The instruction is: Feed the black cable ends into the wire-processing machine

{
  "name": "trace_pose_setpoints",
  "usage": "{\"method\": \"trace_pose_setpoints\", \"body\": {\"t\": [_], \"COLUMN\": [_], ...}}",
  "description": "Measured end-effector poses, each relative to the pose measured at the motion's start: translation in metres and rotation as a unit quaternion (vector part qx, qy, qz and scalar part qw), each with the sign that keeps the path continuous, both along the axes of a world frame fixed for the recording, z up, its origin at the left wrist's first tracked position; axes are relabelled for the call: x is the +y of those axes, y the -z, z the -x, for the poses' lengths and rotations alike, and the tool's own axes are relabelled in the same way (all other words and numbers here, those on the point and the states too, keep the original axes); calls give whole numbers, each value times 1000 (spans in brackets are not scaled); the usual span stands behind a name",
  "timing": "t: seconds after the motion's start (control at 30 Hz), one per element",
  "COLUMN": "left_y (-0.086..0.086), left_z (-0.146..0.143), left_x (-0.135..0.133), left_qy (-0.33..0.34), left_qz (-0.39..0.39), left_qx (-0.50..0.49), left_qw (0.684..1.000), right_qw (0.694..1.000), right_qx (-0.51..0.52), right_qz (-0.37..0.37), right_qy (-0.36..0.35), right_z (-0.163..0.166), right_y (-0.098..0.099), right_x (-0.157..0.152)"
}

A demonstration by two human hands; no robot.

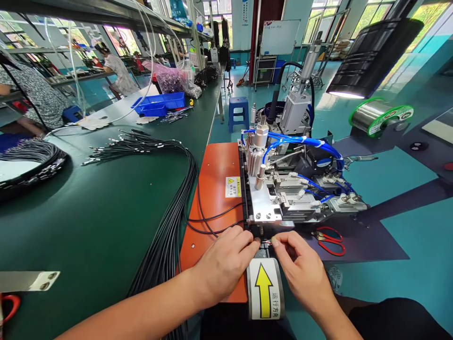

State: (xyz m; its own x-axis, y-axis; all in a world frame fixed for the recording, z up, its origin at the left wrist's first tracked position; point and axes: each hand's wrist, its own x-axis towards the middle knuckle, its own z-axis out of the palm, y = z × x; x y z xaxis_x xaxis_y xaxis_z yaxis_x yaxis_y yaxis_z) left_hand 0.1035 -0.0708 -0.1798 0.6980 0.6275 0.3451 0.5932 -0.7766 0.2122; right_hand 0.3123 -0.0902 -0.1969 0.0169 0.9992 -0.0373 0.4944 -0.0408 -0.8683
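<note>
Arrow label lies between both hands, scissors beside.

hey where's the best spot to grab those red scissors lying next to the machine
Probably by the looped red handles of the scissors, coming from above on the right hand side. They lie flat on the dark mat, loops open and facing up, blades pointing left toward the machine, so the handle end looks the freest part.
</note>
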Motion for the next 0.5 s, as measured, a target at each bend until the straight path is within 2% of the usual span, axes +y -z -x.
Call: {"method": "trace_pose_setpoints", "body": {"t": [0.13,0.5], "left_y": [-4,-8], "left_z": [1,1], "left_x": [-3,-4], "left_qy": [-23,-77], "left_qz": [-4,1], "left_qx": [10,-73], "left_qw": [1000,994], "right_qw": [999,990], "right_qx": [13,76], "right_qz": [47,115], "right_qy": [4,-9], "right_z": [1,3], "right_y": [0,-4], "right_x": [2,4]}}
